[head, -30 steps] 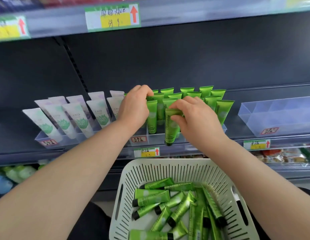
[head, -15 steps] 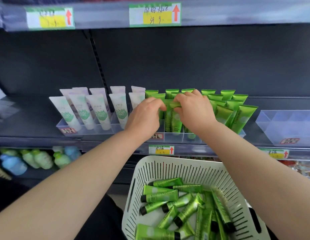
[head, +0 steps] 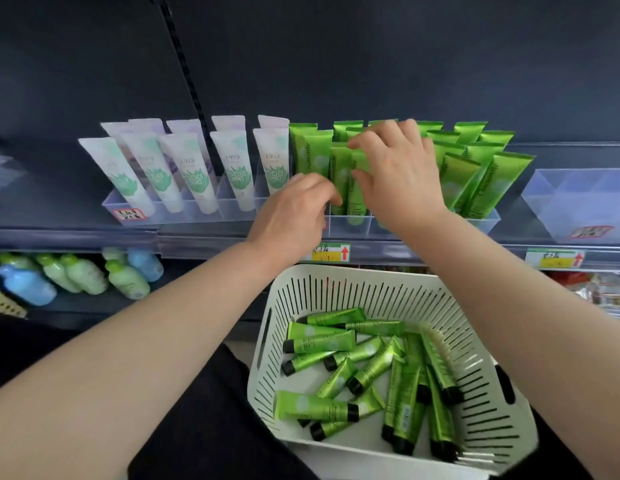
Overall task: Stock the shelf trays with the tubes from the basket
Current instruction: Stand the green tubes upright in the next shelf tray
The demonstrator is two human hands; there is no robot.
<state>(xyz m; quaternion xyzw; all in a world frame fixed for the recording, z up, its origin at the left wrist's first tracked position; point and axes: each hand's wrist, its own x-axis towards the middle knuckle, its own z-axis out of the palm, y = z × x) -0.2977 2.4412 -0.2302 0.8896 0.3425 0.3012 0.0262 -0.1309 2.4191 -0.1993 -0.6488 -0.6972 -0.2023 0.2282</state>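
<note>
Several green tubes (head: 488, 178) stand upright in a clear shelf tray (head: 483, 224). My right hand (head: 402, 178) pinches the flat top of one green tube (head: 356, 197), which stands in a front compartment of that tray. My left hand (head: 294, 213) hovers at the tray's front left with its fingers loosely curled and holds nothing; its fingertips are close to the neighbouring tube. Below the shelf, a white slotted basket (head: 339, 282) holds several more green tubes (head: 320, 344) lying loose.
White tubes (head: 194, 174) fill a clear tray to the left. An empty clear tray (head: 578, 202) sits on the shelf to the right. Price tags (head: 331, 252) line the shelf edge. Blue and green bottles (head: 83, 275) lie on the lower shelf at left.
My left hand has dropped from the tube tops to the tray's front. The tube in my right hand has gone from above the shelf edge into the tray.
</note>
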